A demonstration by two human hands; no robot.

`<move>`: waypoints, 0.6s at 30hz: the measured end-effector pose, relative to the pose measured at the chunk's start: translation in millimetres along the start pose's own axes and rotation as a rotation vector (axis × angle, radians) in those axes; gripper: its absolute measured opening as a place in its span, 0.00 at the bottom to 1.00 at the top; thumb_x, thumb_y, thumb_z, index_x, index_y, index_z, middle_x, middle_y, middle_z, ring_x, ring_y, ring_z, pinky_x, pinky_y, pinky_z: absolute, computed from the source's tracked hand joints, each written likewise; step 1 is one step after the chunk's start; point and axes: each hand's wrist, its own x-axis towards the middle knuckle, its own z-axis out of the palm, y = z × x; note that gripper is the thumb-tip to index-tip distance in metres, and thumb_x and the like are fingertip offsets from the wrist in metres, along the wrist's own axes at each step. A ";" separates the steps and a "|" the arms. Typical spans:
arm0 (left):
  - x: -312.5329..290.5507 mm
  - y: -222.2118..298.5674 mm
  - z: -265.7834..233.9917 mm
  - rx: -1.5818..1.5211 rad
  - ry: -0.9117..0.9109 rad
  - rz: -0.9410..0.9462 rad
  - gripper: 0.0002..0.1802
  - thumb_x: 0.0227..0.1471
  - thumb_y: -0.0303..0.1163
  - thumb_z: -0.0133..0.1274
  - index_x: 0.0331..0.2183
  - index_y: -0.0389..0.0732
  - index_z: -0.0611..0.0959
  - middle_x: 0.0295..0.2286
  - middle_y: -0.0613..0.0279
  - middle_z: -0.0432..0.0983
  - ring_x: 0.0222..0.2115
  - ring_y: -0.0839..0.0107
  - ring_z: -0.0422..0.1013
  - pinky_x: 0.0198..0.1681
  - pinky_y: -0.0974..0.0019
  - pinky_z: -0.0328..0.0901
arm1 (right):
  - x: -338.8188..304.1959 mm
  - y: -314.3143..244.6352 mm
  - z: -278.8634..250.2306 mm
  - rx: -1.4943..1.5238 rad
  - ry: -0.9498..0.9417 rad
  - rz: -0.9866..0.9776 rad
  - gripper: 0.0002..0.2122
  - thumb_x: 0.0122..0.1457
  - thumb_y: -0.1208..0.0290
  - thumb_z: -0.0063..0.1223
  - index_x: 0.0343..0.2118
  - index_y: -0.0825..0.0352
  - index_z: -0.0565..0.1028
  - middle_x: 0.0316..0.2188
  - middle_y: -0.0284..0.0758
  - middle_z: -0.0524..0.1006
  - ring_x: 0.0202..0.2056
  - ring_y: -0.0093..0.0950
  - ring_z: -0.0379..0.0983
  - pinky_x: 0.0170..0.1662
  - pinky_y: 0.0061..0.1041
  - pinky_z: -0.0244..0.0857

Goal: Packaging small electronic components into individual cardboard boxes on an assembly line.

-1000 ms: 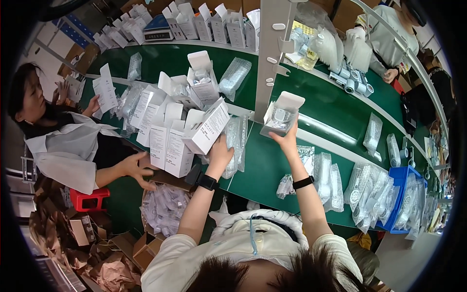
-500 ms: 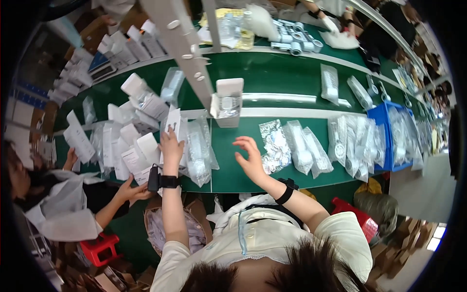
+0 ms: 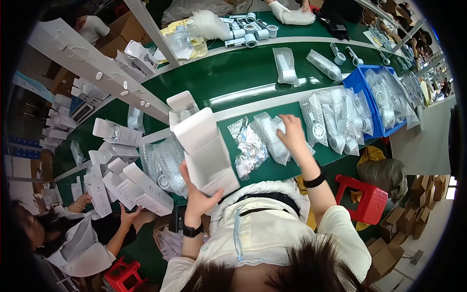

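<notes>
My left hand (image 3: pixel 198 198) grips an open white carton (image 3: pixel 210 163) by its lower end. The carton is tilted with its flap up, and its visible inside is bare. My right hand (image 3: pixel 293 136) hovers over or touches the bubble-wrapped packs, fingers apart; contact is hard to make out. A bubble-wrapped pack (image 3: pixel 270 137) lies just left of that hand, and another is mostly hidden under it. Clear bags of small parts (image 3: pixel 249 148) rest between the carton and the packs. Behind the carton, a second open white box (image 3: pixel 181 103) is partly hidden.
A blue bin (image 3: pixel 357 80) of wrapped packs stands at the right, beside more wrapped packs (image 3: pixel 335 117). At the left are more bubble-wrapped packs (image 3: pixel 163 165) and several white boxes (image 3: pixel 146 192), with a co-worker's hands (image 3: pixel 129 216) near them. A slotted metal post (image 3: pixel 102 73) rises at the far left.
My left hand has taken a white carton from the left and brought it in front of me. My right hand has moved right to the wrapped packs. The view has shifted right.
</notes>
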 end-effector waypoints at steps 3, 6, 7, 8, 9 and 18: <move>30.8 -48.7 50.3 0.302 -0.033 0.206 0.64 0.30 0.29 0.62 0.55 0.44 0.31 0.55 0.49 0.38 0.54 0.58 0.47 0.55 0.58 0.46 | 13.0 75.8 14.4 -0.179 -0.253 0.134 0.25 0.38 0.71 0.56 0.43 0.72 0.67 0.39 0.45 0.68 0.43 0.42 0.62 0.46 0.32 0.58; 47.5 -87.2 82.4 -0.044 0.067 -0.010 0.64 0.30 0.30 0.63 0.55 0.46 0.32 0.55 0.49 0.37 0.54 0.55 0.47 0.54 0.57 0.49 | 22.2 109.9 42.0 0.109 -0.600 0.141 0.28 0.36 0.68 0.57 0.44 0.74 0.65 0.42 0.49 0.67 0.46 0.43 0.62 0.47 0.31 0.58; 47.7 -89.4 84.2 0.058 0.088 -0.007 0.62 0.30 0.30 0.63 0.56 0.47 0.34 0.55 0.49 0.37 0.54 0.55 0.47 0.54 0.57 0.50 | 25.2 116.6 44.5 0.108 -0.614 0.124 0.28 0.36 0.68 0.57 0.44 0.74 0.65 0.42 0.49 0.67 0.46 0.43 0.62 0.47 0.31 0.58; 48.4 -90.0 83.1 0.162 0.109 -0.007 0.61 0.30 0.29 0.63 0.56 0.48 0.36 0.55 0.49 0.36 0.54 0.55 0.48 0.53 0.57 0.50 | 28.1 117.0 45.9 0.137 -0.637 0.202 0.30 0.36 0.68 0.57 0.46 0.74 0.63 0.43 0.50 0.67 0.46 0.43 0.62 0.47 0.30 0.58; 49.1 -90.8 81.8 0.265 0.128 -0.007 0.60 0.30 0.29 0.63 0.56 0.48 0.38 0.55 0.49 0.36 0.54 0.55 0.49 0.53 0.58 0.51 | 29.9 117.0 47.1 0.164 -0.659 0.280 0.32 0.36 0.68 0.57 0.48 0.74 0.61 0.43 0.50 0.66 0.47 0.42 0.62 0.48 0.29 0.58; 69.5 -63.2 56.8 0.239 0.045 0.120 0.50 0.29 0.29 0.64 0.51 0.48 0.51 0.52 0.42 0.49 0.50 0.51 0.56 0.49 0.59 0.56 | 25.0 110.3 -0.7 0.864 -0.256 0.278 0.32 0.40 0.73 0.50 0.52 0.71 0.54 0.42 0.46 0.67 0.43 0.36 0.65 0.48 0.27 0.58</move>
